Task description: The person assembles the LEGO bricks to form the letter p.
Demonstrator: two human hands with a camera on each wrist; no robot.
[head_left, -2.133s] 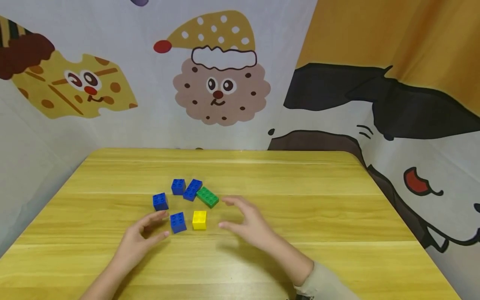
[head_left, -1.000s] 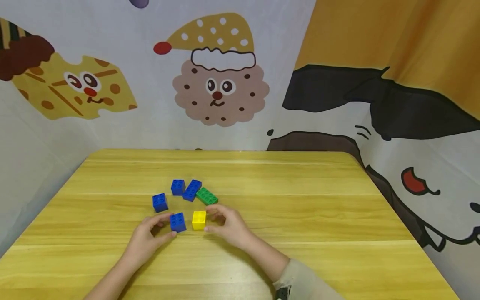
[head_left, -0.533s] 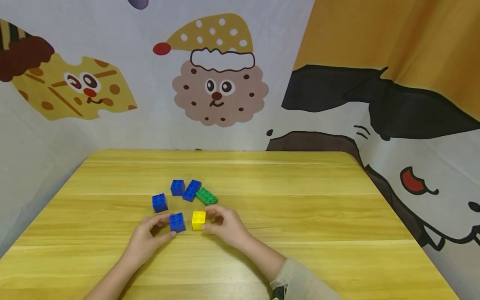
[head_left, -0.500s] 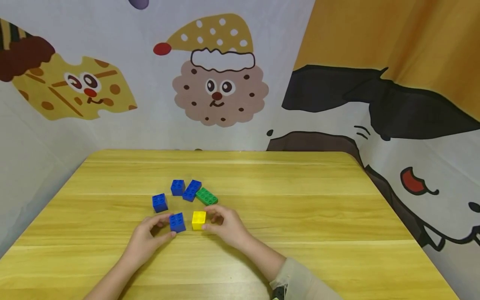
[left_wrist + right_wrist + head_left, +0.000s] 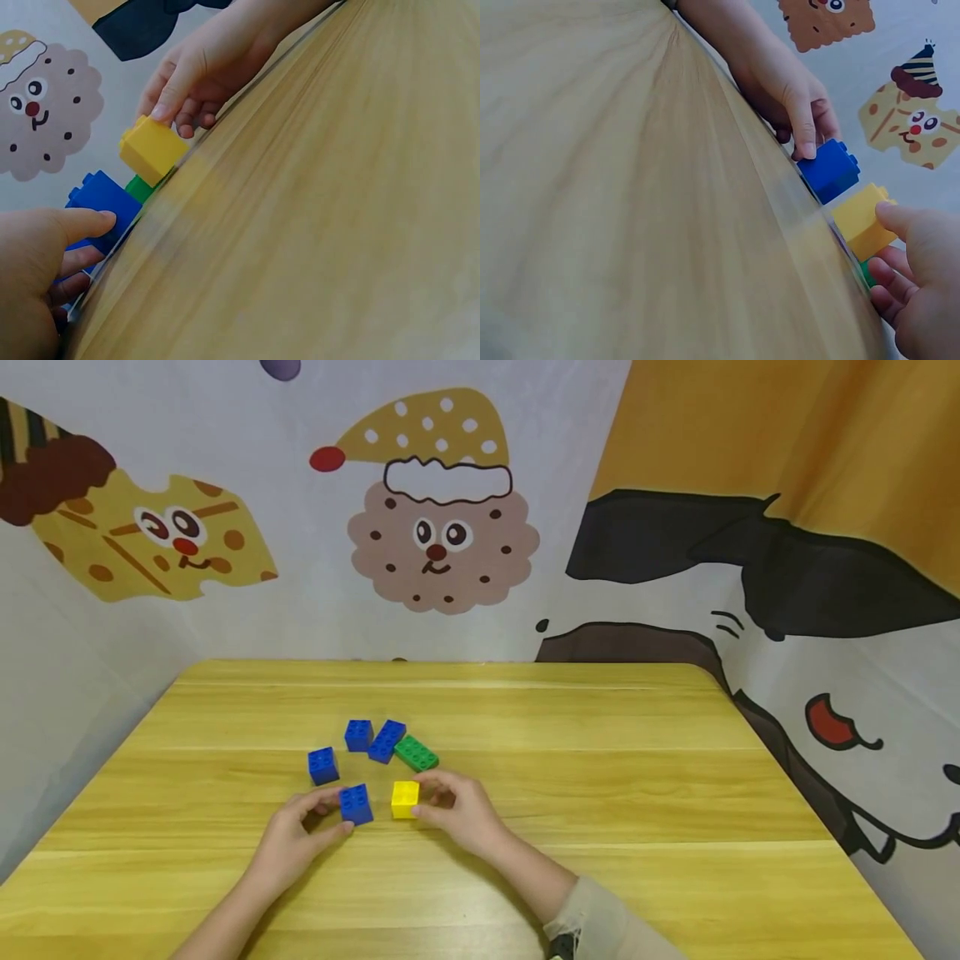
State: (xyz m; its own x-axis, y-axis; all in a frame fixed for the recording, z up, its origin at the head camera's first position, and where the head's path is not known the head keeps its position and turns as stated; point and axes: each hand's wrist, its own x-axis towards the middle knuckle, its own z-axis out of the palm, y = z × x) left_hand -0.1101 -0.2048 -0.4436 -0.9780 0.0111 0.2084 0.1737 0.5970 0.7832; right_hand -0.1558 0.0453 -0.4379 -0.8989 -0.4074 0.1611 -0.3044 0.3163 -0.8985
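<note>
My left hand [image 5: 296, 835] pinches a square blue toy brick [image 5: 356, 804] from its left side, thumb at the near face and a finger at the far one. To the right, a small gap away, my right hand [image 5: 461, 814] holds a square yellow toy brick [image 5: 406, 800] between thumb and fingers. Both bricks are studs up, low on the wooden table. The left wrist view shows the thumb flat against the blue brick [image 5: 105, 202]. In the right wrist view the other thumb presses the yellow brick [image 5: 862, 221].
Behind the hands lie two more square blue bricks [image 5: 323, 766], a longer blue brick [image 5: 387, 742] and a long green brick [image 5: 416, 753], the last two touching or nearly so. The wooden table [image 5: 600, 760] ends at a cartoon-printed cloth [image 5: 300, 618].
Both hands have come inward: the left took hold of the near blue brick, the right moved left onto the yellow brick. Lately the yellow brick has shifted slightly right, away from the blue one.
</note>
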